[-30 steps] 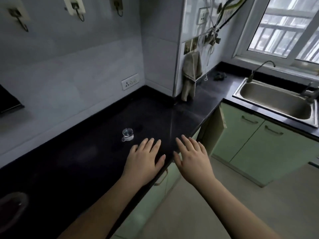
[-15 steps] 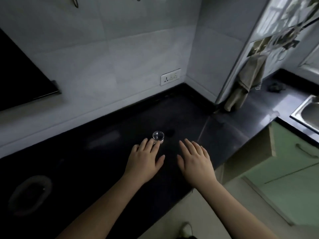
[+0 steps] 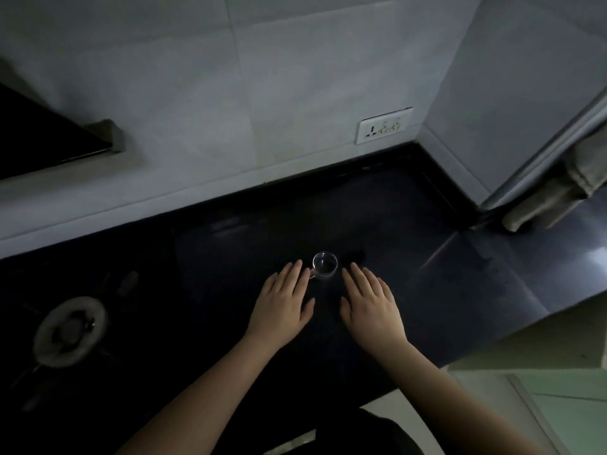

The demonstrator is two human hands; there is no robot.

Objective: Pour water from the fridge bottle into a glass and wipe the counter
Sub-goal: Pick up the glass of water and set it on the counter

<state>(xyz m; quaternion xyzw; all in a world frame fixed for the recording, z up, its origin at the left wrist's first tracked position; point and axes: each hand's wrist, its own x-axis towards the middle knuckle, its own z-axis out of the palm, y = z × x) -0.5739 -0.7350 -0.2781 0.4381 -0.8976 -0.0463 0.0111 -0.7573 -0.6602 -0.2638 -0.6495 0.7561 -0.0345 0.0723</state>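
Note:
A small clear glass cup [image 3: 324, 265] with a handle stands upright on the black counter [image 3: 410, 224], seen from above. My left hand [image 3: 283, 303] lies flat over the counter just left of the cup, fingers straight, fingertips next to the handle. My right hand [image 3: 371, 306] lies flat just right of the cup, fingers straight. Neither hand holds anything. A grey cloth [image 3: 558, 188] hangs at the right by the wall corner. No bottle is in view.
A gas burner [image 3: 70, 331] sits on the dark hob at the left. A wall socket [image 3: 385, 125] is above the counter's back edge. A dark hood edge [image 3: 49, 139] juts out at upper left. The counter's front edge [image 3: 492, 343] drops to green cabinets at lower right.
The view has swung left and down: the sink and window have left the frame and the burner has come in. Both hands now flank the cup, with the cup between their fingertips.

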